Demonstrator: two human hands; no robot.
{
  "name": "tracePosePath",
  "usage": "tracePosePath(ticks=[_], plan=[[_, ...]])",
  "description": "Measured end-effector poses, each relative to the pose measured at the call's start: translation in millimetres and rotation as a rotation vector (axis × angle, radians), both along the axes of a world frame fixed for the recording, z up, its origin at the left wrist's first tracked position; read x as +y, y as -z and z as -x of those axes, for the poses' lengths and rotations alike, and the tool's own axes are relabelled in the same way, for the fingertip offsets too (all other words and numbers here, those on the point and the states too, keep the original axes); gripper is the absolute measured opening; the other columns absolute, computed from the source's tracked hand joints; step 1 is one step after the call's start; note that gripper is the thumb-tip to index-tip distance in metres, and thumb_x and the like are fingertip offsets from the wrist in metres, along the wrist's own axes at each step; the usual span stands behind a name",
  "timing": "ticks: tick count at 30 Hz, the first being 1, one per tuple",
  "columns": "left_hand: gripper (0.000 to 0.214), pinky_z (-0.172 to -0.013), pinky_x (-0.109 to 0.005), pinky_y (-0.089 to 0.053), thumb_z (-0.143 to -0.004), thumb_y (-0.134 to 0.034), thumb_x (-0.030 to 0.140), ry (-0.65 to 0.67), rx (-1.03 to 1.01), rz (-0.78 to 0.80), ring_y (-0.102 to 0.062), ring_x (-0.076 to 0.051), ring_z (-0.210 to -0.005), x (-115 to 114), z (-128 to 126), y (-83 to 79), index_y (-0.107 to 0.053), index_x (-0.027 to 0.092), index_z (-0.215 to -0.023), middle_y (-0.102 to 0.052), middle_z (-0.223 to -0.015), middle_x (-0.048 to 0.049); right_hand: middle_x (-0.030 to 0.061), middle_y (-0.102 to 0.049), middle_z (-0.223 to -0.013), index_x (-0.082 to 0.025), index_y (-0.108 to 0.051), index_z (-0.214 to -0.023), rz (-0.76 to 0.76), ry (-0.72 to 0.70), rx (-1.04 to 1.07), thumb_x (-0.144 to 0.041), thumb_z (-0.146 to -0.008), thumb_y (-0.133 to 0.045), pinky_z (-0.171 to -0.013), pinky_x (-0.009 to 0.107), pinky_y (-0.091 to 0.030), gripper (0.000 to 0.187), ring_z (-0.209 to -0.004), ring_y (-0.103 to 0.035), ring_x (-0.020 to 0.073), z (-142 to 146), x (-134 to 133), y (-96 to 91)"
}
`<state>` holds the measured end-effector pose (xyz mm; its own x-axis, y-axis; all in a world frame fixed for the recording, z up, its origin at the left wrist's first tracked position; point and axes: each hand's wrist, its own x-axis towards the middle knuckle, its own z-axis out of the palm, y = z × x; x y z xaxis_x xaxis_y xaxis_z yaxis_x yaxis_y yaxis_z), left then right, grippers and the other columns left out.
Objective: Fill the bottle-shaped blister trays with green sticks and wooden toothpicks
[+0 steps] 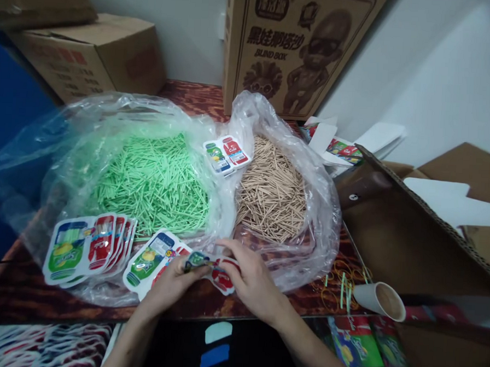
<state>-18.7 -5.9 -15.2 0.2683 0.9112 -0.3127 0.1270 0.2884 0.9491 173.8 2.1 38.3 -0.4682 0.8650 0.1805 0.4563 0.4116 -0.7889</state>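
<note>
Close to the table's front edge, my left hand (173,281) and my right hand (253,280) both grip one small twin pouch (222,281), printed with a green jar and a red cola jar. The fingers of each hand are closed on it, and they partly cover it. Another twin pouch (147,259) lies just left of my left hand, partly behind it. Farther left, several filled pouches (69,251) overlap in a fanned stack. Beyond my hands are a heap of thin green sticks (158,181) and a heap of tan sticks (271,190), each in a see-through plastic bag.
Flat pouches (227,154) rest between the two bags. A paper cup (380,301) lies on its side near rubber bands (333,295) at the right. Cardboard boxes stand behind, including a tall printed one (293,49). An open carton (390,229) flanks the table's right side.
</note>
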Motion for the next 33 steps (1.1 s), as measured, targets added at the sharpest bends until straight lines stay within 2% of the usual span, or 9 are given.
tracePosePath(ticks=[2,5,10,13,17,22,25,29,33], plan=[[0.020,-0.068,-0.026,-0.045,-0.075,-0.066,0.036,-0.088,0.039,-0.037,-0.056,-0.018,-0.069,-1,-4,1.2,-0.068,0.016,-0.071,-0.067,-0.071,-0.0006,0.0033,-0.061,-0.083,-0.018,-0.059,-0.091,-0.023,0.046,-0.051,-0.014,-0.092,-0.050,-0.071,0.027,-0.040,0.010,-0.079,-0.056,0.0161,-5,1,4.3],[0.021,-0.066,-0.026,-0.045,-0.074,-0.066,0.037,-0.158,0.029,-0.031,-0.056,-0.018,-0.067,-3,-11,1.9,-0.068,0.017,-0.071,-0.066,-0.069,-0.0006,0.0003,-0.054,-0.067,-0.018,-0.052,-0.070,-0.099,0.075,-0.123,-0.021,-0.092,-0.053,-0.061,0.026,-0.034,0.022,-0.065,-0.050,0.0144,-10,4,12.7],[0.025,-0.071,-0.028,-0.047,-0.069,-0.070,0.035,-0.177,-0.110,0.065,-0.059,-0.020,-0.075,-7,-25,2.2,-0.070,0.015,-0.086,-0.070,-0.082,-0.0040,-0.0009,-0.048,-0.058,-0.019,-0.047,-0.060,-0.287,0.201,-0.118,-0.032,-0.092,-0.055,-0.058,0.027,-0.029,0.035,-0.057,-0.044,0.0130,-11,7,24.3],[0.027,-0.066,-0.026,-0.045,-0.062,-0.077,0.033,-0.206,-0.129,0.069,-0.057,-0.017,-0.067,-7,-36,0.6,-0.067,0.015,-0.079,-0.067,-0.073,-0.0007,-0.0014,-0.045,-0.054,-0.019,-0.045,-0.055,-0.370,0.215,-0.081,-0.032,-0.092,-0.054,-0.056,0.028,-0.026,0.040,-0.055,-0.040,0.0126,-7,5,26.7],[0.022,-0.061,-0.024,-0.043,-0.066,-0.073,0.036,-0.225,-0.087,0.028,-0.053,-0.014,-0.062,-5,-47,-3.1,-0.065,0.015,-0.068,-0.063,-0.065,0.0018,-0.0025,-0.045,-0.053,-0.019,-0.047,-0.055,-0.244,0.270,0.046,-0.035,-0.090,-0.056,-0.055,0.027,-0.029,0.040,-0.053,-0.042,0.0120,-9,2,28.5],[0.022,-0.061,-0.024,-0.045,-0.069,-0.072,0.037,-0.271,-0.051,-0.005,-0.057,-0.016,-0.062,-7,-42,1.3,-0.066,0.016,-0.066,-0.066,-0.065,0.0008,0.0002,-0.060,-0.070,-0.019,-0.061,-0.081,0.018,0.332,0.155,-0.032,-0.096,-0.044,-0.063,0.025,-0.041,0.026,-0.066,-0.056,0.0147,-50,17,41.5],[0.025,-0.061,-0.026,-0.047,-0.068,-0.073,0.039,-0.317,-0.101,0.084,-0.059,-0.017,-0.062,-8,-36,5.9,-0.066,0.015,-0.066,-0.069,-0.066,-0.0010,0.0054,-0.061,-0.085,-0.019,-0.062,-0.088,-0.179,0.677,-0.046,-0.034,-0.092,-0.049,-0.078,0.033,-0.043,0.021,-0.085,-0.056,0.0208,-79,35,55.7],[0.025,-0.064,-0.026,-0.049,-0.067,-0.074,0.039,-0.319,-0.169,0.133,-0.062,-0.017,-0.065,-8,-38,8.1,-0.068,0.015,-0.070,-0.071,-0.070,-0.0023,0.0162,-0.058,-0.110,-0.015,-0.062,-0.103,-0.289,0.809,-0.450,-0.042,-0.082,-0.060,-0.092,0.048,-0.036,0.034,-0.106,-0.047,0.0318,-79,56,72.4],[0.026,-0.063,-0.025,-0.049,-0.065,-0.075,0.040,-0.293,-0.183,0.106,-0.062,-0.017,-0.063,-8,-41,8.8,-0.069,0.015,-0.068,-0.070,-0.067,-0.0015,0.0232,-0.048,-0.129,-0.011,-0.058,-0.105,-0.325,0.909,-0.598,-0.036,-0.082,-0.060,-0.095,0.053,-0.030,0.034,-0.120,-0.037,0.0372,-49,70,78.5]])
